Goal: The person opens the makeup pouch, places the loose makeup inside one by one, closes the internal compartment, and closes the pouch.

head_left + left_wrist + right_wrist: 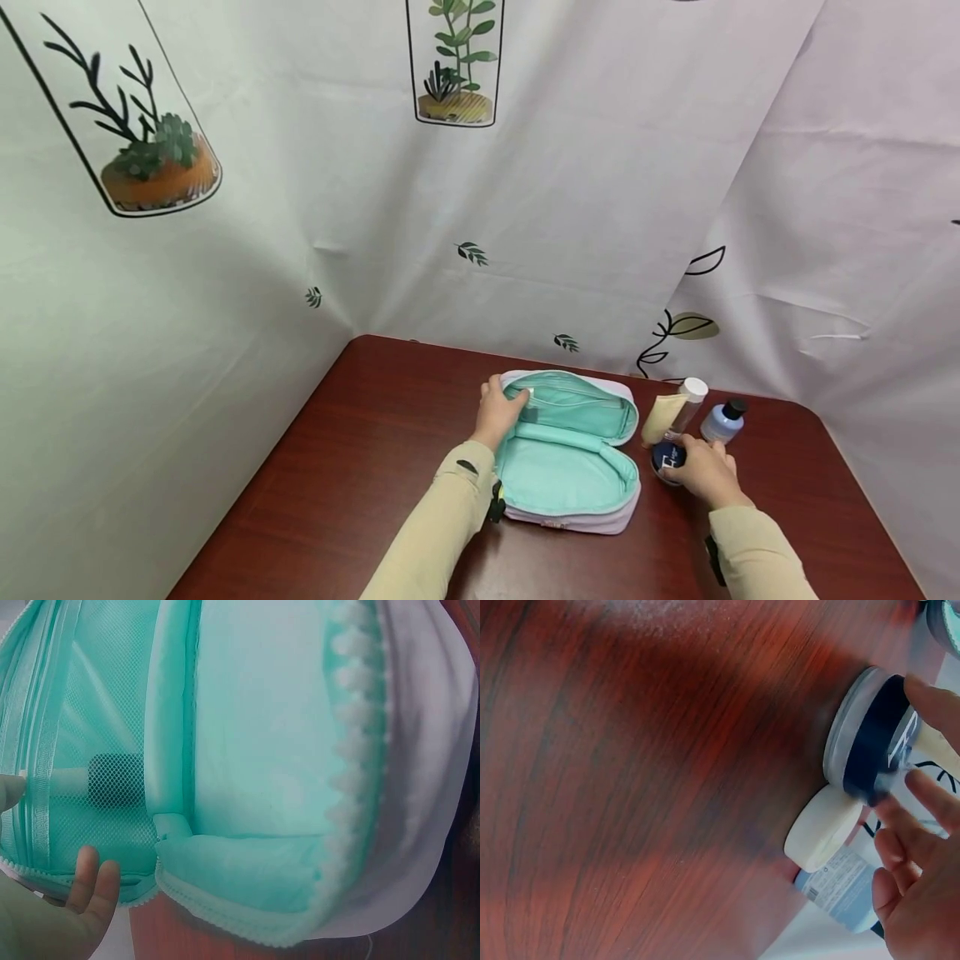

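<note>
An open toiletry bag [570,475], pale lilac outside and mint green inside, lies on the table with its lid tilted back. My left hand [498,414] grips the left rim of the lid, thumb on the inner side. Behind the lid's mesh pocket [112,697] shows a pale item with a dark end [116,780]. To the right of the bag, my right hand [708,471] holds a round jar with a dark blue lid [667,456], thumb and fingers at opposite edges. A white round item [825,829] sits against the jar in the right wrist view.
Behind the jar stand a cream-coloured tube [662,418] and a clear bottle with a white cap [693,390]. A light blue bottle with a black cap [722,422] stands to their right. Patterned cloth [525,250] hangs along the far and left edges of the brown table [322,467].
</note>
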`<state>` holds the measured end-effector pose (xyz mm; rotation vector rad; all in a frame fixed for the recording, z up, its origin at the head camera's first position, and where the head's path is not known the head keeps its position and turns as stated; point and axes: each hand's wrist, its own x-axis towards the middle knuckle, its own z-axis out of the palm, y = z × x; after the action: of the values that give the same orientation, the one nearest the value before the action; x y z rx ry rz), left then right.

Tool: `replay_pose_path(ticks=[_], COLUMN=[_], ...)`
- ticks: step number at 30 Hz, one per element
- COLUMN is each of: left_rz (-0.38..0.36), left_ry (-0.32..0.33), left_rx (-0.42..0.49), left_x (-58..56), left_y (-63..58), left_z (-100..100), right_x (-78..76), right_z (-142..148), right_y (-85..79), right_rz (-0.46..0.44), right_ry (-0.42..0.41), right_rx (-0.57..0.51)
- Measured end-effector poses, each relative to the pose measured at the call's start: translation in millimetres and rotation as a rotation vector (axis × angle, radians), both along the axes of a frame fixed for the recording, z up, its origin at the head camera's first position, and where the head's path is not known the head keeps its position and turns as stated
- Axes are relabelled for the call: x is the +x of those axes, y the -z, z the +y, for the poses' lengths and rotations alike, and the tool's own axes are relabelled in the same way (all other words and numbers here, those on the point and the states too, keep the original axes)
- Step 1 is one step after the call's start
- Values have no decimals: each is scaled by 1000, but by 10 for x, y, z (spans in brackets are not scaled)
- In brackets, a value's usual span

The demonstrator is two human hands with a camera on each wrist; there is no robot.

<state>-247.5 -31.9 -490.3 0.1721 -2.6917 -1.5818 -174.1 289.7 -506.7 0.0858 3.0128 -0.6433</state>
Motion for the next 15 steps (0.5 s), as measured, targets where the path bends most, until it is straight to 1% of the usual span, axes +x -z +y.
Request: replay_pose_path(ticks=[8, 11, 15], left_rz=[1, 3, 3], left_ry=[1, 4, 10], left_rx=[-6, -1, -1], left_x=[7, 7, 9], left_y=[5, 8, 5], left_z=[-1, -5, -9], right_x=[30, 35, 46], right_z=[-33, -56, -82], right_y=[35, 44, 35], right_rz=[39, 33, -16], right_ry=[-14, -8, -8], right_rx=[25, -10, -78])
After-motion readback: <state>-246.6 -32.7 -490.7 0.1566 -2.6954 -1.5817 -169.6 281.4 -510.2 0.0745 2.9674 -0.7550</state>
